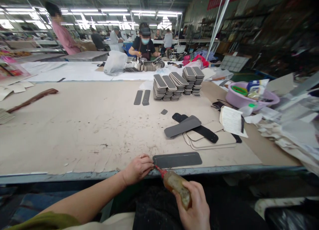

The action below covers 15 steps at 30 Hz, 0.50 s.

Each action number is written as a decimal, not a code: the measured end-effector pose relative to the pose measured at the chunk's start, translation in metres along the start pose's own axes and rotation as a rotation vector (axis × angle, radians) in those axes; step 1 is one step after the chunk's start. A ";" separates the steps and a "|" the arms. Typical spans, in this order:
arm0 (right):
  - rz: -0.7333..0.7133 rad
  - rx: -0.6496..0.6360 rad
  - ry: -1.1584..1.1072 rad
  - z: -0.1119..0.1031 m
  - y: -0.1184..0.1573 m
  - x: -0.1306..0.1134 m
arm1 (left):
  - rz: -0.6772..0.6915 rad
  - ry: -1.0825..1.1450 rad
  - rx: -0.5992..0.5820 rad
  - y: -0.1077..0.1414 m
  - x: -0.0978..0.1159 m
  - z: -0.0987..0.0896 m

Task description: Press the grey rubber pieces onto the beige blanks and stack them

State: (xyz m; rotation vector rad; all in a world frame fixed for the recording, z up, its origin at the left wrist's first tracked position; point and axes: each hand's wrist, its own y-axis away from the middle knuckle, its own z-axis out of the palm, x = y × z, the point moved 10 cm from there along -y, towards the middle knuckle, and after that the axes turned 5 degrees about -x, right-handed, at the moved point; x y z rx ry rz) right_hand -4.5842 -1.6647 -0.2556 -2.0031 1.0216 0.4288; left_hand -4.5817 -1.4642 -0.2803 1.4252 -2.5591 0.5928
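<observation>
A dark grey rounded panel (178,159) lies flat near the table's front edge, a thin pale line running along its upper part. At its left end, my left hand (141,167) has its fingers together, pinching the edge. My right hand (195,203) is wrapped round a squeeze glue bottle (175,185) with amber-brown contents and a red nozzle. The bottle is tilted, its tip at the panel's lower left corner. Beyond the panel, a grey strip (183,126) rests across a black strip (208,133) with small holes, over beige panels (214,143).
Stacks of grey panels (171,87) stand farther back, with two loose grey pieces (146,97) beside them. To the right are a notebook (231,122) and a purple basin (264,102). A brown strand bundle (33,99) lies left. A masked co-worker (143,47) sits opposite.
</observation>
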 end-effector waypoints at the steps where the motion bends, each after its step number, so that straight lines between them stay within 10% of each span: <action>1: 0.001 -0.002 -0.003 -0.001 0.002 0.000 | -0.006 -0.003 0.000 0.000 -0.001 0.001; 15: 0.199 0.306 0.293 -0.085 0.020 0.060 | 0.013 -0.035 0.009 -0.004 0.003 -0.002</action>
